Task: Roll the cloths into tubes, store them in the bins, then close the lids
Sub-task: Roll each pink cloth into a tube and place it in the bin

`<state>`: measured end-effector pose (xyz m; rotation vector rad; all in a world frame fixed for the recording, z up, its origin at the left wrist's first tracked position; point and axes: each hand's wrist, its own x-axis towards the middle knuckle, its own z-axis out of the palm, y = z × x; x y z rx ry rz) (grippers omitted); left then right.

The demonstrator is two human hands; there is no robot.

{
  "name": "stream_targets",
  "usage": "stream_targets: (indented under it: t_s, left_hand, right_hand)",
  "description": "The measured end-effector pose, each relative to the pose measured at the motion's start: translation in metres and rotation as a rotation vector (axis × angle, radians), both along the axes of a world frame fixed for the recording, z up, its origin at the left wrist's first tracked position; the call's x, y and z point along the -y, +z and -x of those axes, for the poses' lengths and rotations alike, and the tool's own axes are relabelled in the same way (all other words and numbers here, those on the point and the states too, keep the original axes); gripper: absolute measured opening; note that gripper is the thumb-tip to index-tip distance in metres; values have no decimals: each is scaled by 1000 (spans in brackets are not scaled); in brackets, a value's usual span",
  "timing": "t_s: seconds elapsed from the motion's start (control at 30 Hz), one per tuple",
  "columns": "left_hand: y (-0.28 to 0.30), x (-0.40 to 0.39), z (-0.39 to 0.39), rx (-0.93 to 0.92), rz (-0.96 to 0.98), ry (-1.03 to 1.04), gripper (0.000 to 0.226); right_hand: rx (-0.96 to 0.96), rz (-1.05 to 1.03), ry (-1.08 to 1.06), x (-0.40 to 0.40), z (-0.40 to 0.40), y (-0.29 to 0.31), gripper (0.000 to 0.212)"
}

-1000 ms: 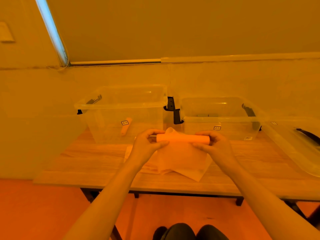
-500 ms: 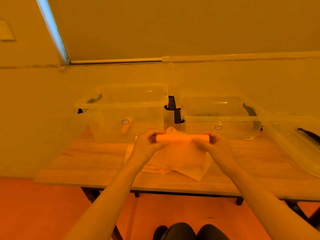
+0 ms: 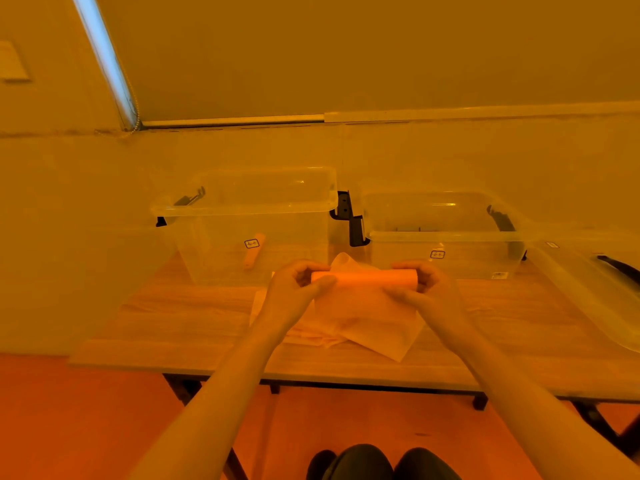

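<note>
Rolling thin orange cloth tube [image 3: 363,278] above wooden bench [image 3: 173,317]; left hand [image 3: 294,289] and right hand [image 3: 426,285] each pinch one end; fabric looks light, floppy, likely to unroll; grip the ends.

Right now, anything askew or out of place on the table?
Nothing damaged or spilled. Both hands, left and right, hold a half-rolled cloth, its tail hanging loose. The flat cloths under it lie skewed. One roll lies in the left bin. The lid sits tilted at far right.
</note>
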<state>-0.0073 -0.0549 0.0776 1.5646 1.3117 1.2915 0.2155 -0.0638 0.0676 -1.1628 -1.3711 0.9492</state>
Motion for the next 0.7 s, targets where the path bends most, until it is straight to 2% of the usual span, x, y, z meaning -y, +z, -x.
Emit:
stream_targets:
  t_s: [0.07,0.27,0.47,0.63,0.7]
  left_hand:
    - [-1,-1,1,24,7,30,13]
    - [1,0,1,-25,-11,12,23]
    - [-4,-1,2,2,2,22,9]
    - [-4,-1,1,-43,-30,-27,26]
    - [-4,-1,2,-43,-29,-43,27]
  right_hand:
    - [9,-1,5,0,0,0,36]
    - [46,-16,-44,0,2,-1,26]
    - [19,-47,-3,-2,-1,-4,27]
    - [13,-27,-55,-5,-2,-5,24]
    - [19,-18,-64,-6,-3,-5,25]
